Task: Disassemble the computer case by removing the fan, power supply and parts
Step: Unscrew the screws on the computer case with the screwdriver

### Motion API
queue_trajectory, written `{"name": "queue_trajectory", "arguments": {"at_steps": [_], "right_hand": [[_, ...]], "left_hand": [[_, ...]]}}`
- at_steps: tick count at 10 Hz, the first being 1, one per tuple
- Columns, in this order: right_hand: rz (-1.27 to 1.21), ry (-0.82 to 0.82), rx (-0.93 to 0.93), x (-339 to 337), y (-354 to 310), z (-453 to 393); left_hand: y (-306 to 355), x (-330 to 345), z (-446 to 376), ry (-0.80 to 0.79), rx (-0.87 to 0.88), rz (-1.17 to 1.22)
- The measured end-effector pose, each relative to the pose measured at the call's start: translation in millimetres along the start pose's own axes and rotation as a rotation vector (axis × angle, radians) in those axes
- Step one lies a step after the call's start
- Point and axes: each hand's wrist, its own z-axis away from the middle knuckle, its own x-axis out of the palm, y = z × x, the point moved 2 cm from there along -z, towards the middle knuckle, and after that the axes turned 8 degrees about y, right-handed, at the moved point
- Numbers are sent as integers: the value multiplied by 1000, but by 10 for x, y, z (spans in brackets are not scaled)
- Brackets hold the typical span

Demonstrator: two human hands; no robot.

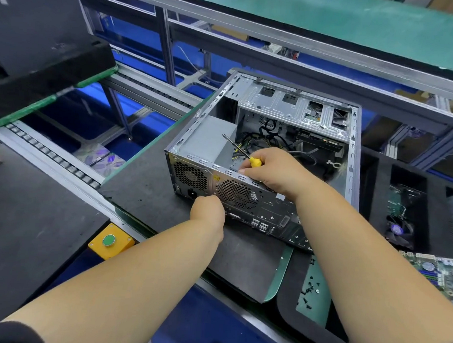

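Observation:
An open grey computer case lies on its side on a black mat, its rear panel toward me. The grey power supply sits in its near left corner, with cables beside it. The rear fan grille shows on the rear panel. My right hand rests on the case's top rear edge and grips a yellow-handled screwdriver, whose shaft points up and left over the power supply. My left hand is curled against the rear panel just left of the fan grille; its fingertips are hidden.
A roller conveyor runs along the left. A yellow box with a green button sits at the bench edge. Loose black screws lie on a green mat to the right. A motherboard and a foam tray holding parts are at right.

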Motion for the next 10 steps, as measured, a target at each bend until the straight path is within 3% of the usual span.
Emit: {"name": "queue_trajectory", "arguments": {"at_steps": [1, 3, 5, 7, 8, 10], "right_hand": [[65, 60, -1, -50, -55, 73], [36, 354, 66, -101, -178, 330], [-134, 572, 144, 104, -387, 726], [-314, 625, 291, 755, -408, 1131], [-379, 641, 372, 1118, -336, 1238], [-431, 685, 538, 1579, -231, 1306]], "left_hand": [[4, -70, -21, -39, -26, -58], [43, -285, -131, -134, -79, -104], [176, -530, -159, -238, 58, -379], [469, -927, -157, -385, 842, -652], [662, -1024, -123, -446, 1042, -669], [782, -1121, -99, -562, 1185, -655]]}}
